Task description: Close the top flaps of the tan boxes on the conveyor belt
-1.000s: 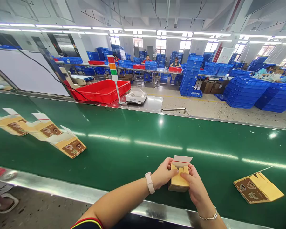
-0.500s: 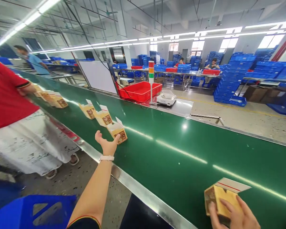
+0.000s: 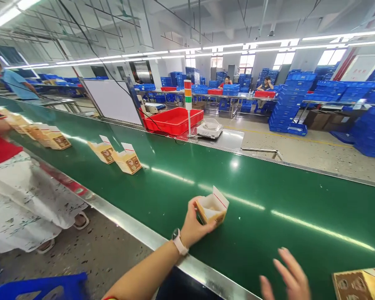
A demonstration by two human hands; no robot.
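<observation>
My left hand (image 3: 196, 227) is closed round a small open-topped carton (image 3: 217, 210), its white flap with a red line standing up. The carton is over the green conveyor belt (image 3: 253, 179); whether it touches the belt I cannot tell. At the bottom right my right hand (image 3: 286, 275) is empty, fingers spread and slightly blurred. Just right of it, a brown and yellow carton (image 3: 358, 283) is cut off by the frame edge. Two more open cartons, one nearer (image 3: 129, 161) and one behind it (image 3: 103, 151), stand on the belt to the left.
Farther left a row of cartons (image 3: 54, 137) stands beside a person in a red top (image 3: 0, 141). Across the belt are a red bin (image 3: 175, 121), a signal light pole (image 3: 188, 104) and a scale (image 3: 210, 129). A blue crate (image 3: 43, 287) is at the lower left.
My left hand has taken the nearest carton from the group and carried it right. My right hand has let go of its carton, which now sits farther right. The view has turned right.
</observation>
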